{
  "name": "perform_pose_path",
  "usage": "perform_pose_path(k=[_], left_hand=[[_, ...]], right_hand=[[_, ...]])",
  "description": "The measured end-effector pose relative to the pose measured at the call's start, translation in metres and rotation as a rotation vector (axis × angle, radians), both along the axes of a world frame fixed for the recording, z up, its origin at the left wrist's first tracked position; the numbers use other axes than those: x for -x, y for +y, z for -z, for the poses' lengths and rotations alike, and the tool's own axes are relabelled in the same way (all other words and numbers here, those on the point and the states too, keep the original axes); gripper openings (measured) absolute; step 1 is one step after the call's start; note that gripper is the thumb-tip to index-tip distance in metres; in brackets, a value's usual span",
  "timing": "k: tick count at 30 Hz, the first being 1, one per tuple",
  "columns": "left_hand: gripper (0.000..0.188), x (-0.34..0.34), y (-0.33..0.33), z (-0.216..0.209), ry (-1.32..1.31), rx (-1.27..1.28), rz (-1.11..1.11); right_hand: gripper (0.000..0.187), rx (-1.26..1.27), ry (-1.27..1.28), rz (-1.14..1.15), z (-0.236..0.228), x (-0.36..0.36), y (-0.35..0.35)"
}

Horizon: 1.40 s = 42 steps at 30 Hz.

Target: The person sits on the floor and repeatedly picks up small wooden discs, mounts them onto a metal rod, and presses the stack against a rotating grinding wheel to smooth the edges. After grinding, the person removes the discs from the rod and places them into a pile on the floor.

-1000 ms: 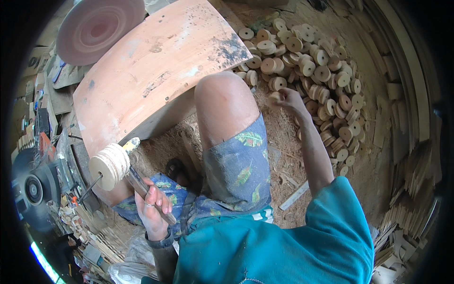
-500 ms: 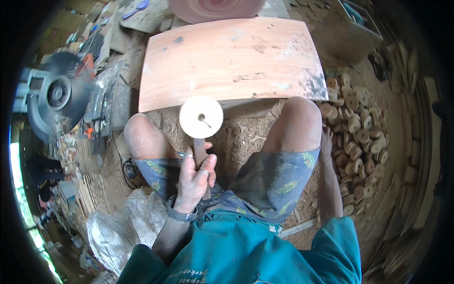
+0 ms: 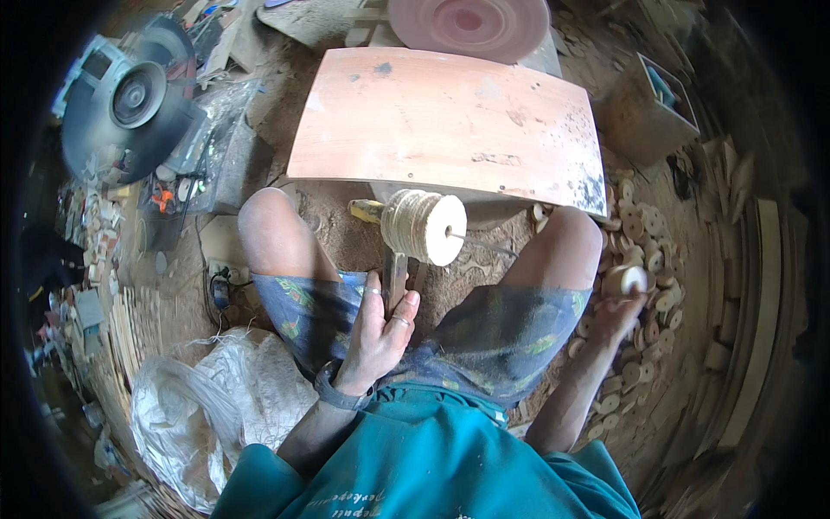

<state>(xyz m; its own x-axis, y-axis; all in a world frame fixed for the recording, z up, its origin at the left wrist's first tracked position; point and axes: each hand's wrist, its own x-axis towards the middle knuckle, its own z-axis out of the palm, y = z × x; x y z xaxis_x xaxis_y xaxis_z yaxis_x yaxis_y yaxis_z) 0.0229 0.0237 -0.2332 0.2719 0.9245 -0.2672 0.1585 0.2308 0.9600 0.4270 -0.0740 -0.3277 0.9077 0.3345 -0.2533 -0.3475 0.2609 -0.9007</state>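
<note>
My left hand point(image 3: 380, 333) is closed around a flat dark handle point(image 3: 394, 278) held upright between my knees. At its upper end sits a stack of pale round wooden discs point(image 3: 425, 227), threaded on a thin metal rod point(image 3: 484, 246) that sticks out to the right. Behind the stack, on its left, a yellow piece point(image 3: 367, 210) shows; its kind is unclear. Beyond my right knee, my right hand point(image 3: 622, 313) grips a pale wooden disc point(image 3: 624, 281) above a heap of similar discs point(image 3: 661, 253). Part of its fingers is hidden by the disc.
A wide wooden board point(image 3: 441, 121) lies ahead of my knees, with a pinkish round disc point(image 3: 471, 26) behind it. A fan point(image 3: 134, 95) stands at the far left. White sacking point(image 3: 225, 406) lies left of me, and long planks point(image 3: 756, 320) at the right.
The stack has turned from facing me end-on to showing its side and rod. My right hand has moved from beside the knee out over the heap and now holds a wooden disc.
</note>
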Motion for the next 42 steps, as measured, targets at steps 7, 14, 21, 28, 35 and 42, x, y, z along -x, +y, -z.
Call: perform_pose_path(k=[7,14,21,28,35,42], left_hand=[[0.066,-0.003,-0.002,-0.012,-0.126,-0.016,0.037],[0.055,0.018,0.0,-0.003,0.312,-0.527,-0.044],[0.052,0.031,0.004,-0.008,0.485,-0.609,-0.143],[0.053,0.027,0.019,-0.001,0.502,-0.647,-0.178],[0.059,0.032,0.021,-0.006,0.462,-0.52,-0.18],[0.053,0.025,0.026,-0.019,0.549,-0.604,-0.144]], right_hand=[[0.054,-0.014,-0.679,-0.315,-0.176,0.158,0.047],[0.062,-0.155,-0.451,-0.512,-0.175,0.248,0.082],[0.093,0.012,-1.043,-0.204,-0.142,0.263,0.102],[0.084,0.07,-1.284,-0.143,-0.124,0.279,0.135],[0.033,-0.338,-0.715,-0.456,-0.13,0.279,0.132],[0.09,-0.252,-0.348,-0.782,-0.158,0.257,0.131]])
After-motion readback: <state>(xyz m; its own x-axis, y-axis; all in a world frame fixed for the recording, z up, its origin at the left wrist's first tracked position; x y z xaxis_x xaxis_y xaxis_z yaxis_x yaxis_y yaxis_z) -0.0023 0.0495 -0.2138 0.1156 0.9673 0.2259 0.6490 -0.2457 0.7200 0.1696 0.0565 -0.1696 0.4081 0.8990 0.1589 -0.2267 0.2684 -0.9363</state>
